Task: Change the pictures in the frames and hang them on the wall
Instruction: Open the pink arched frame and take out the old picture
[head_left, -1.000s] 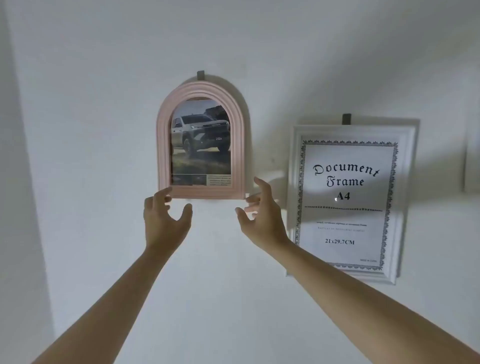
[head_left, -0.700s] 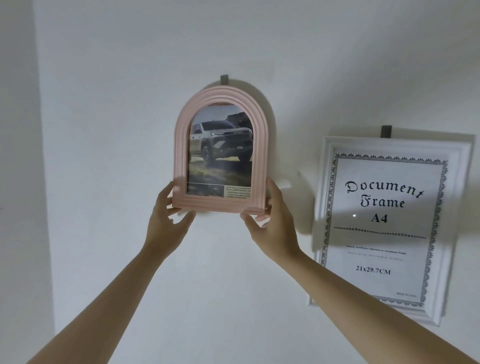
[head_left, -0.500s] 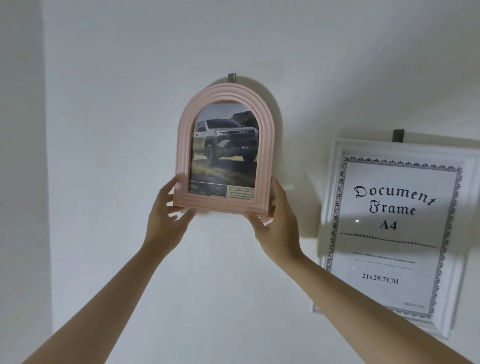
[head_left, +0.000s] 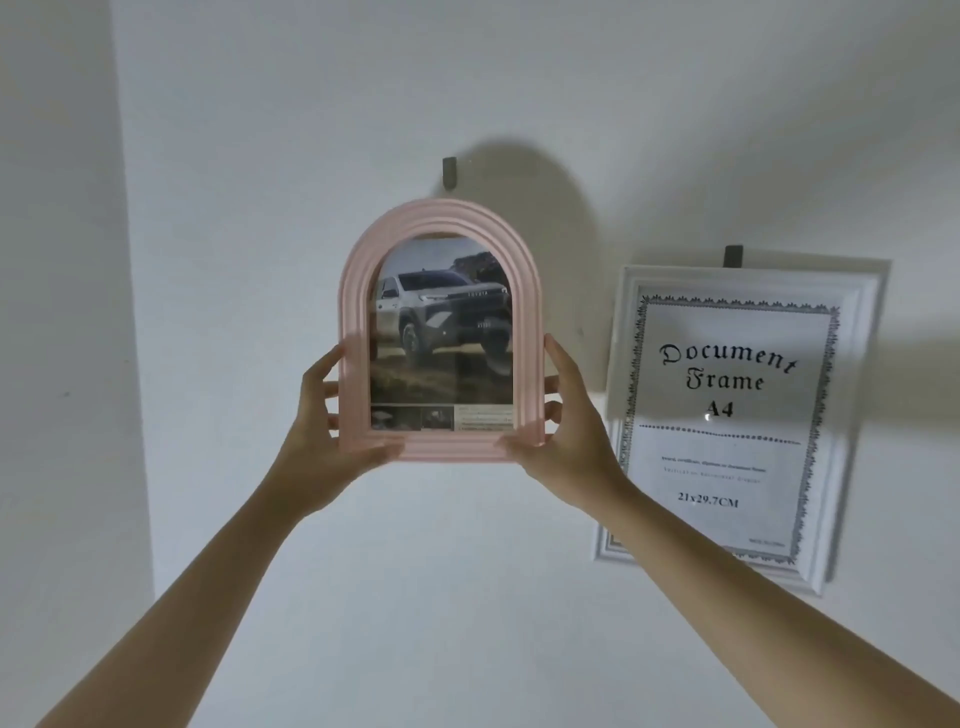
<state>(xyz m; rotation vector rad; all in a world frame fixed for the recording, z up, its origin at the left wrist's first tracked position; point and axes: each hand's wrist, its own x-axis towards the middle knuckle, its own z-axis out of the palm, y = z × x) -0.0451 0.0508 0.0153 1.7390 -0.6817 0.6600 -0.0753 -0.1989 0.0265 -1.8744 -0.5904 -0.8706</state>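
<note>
A plain white wall (head_left: 519, 597) fills the view, dimly lit, with a corner edge running down the far left; two small grey hooks are fixed to it. The left hook (head_left: 449, 171) stands bare, just above the top of the arched pink frame (head_left: 441, 332); the frame's shadow falls on the wall up and to the right, so it seems to be held off the wall, below its hook. The left hand (head_left: 324, 431) grips the frame's lower left edge, thumb across the front of the bottom rail, fingers curled behind; the right hand (head_left: 561, 426) holds the lower right corner the same way. The frame is upright, its glass showing a photo of a truck (head_left: 441, 322) on rough ground with a strip of small print beneath.

To the right, the white frame (head_left: 737, 426) hangs from the right hook (head_left: 733, 258), slightly tilted, its insert reading "Document Frame A4".

Judging by this, the step in hand is either taking the pink frame down to swap its picture or bringing it to the hook to hang; the view alone does not settle which. If the truck photo is the old picture, the next move calls for carrying the frame to a flat surface and opening its back; if hanging, the hanger on the hidden back must be raised and lowered onto the hook by feel.
</note>
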